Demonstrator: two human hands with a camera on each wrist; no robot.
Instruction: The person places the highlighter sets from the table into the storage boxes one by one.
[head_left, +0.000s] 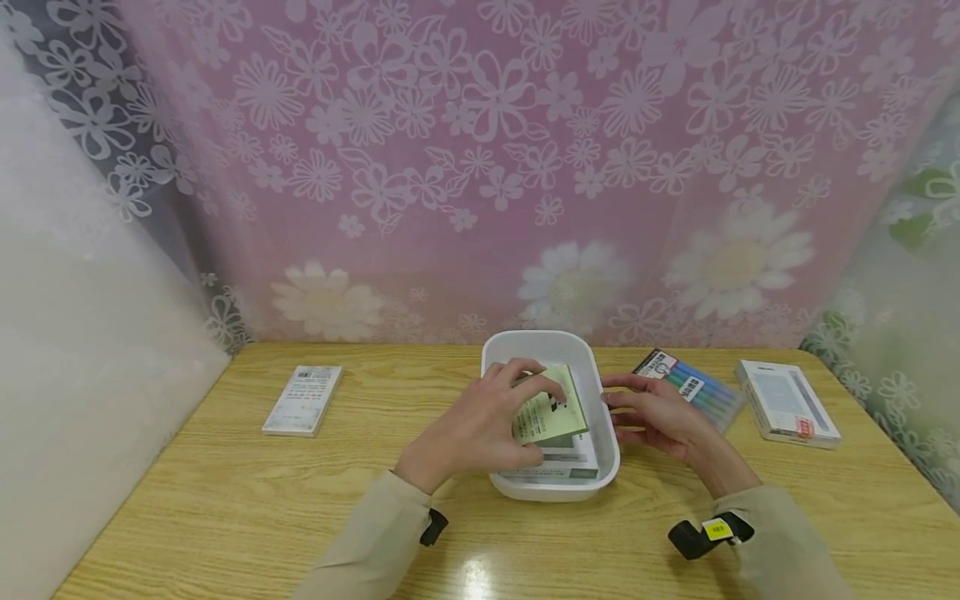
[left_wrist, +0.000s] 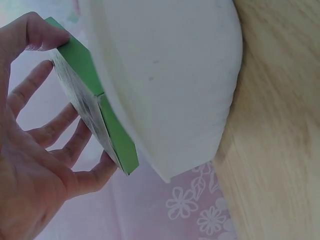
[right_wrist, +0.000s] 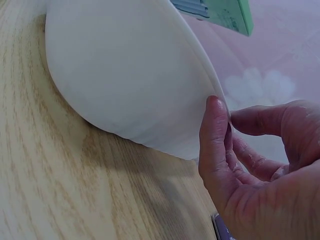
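Note:
A white plastic bin [head_left: 551,492] stands at the middle of the table. My left hand [head_left: 480,425] reaches over it and grips a thin green box [head_left: 551,421] by its edges, thumb on one side and fingers on the other. In the left wrist view the green box [left_wrist: 82,62] is tilted beside the bin's rim. Below it, a white box [head_left: 573,462] lies inside the bin, partly covered. My right hand [head_left: 663,417] pinches the bin's right wall at the rim; the right wrist view shows thumb and fingers on either side of that rim [right_wrist: 212,75].
Right of the bin lies a clear case of coloured pens [head_left: 705,392], partly behind my right hand. Farther right is a white box with a red sticker [head_left: 787,404]. A smaller white box [head_left: 303,400] lies at the left. A flowered curtain [head_left: 450,208] hangs behind the table.

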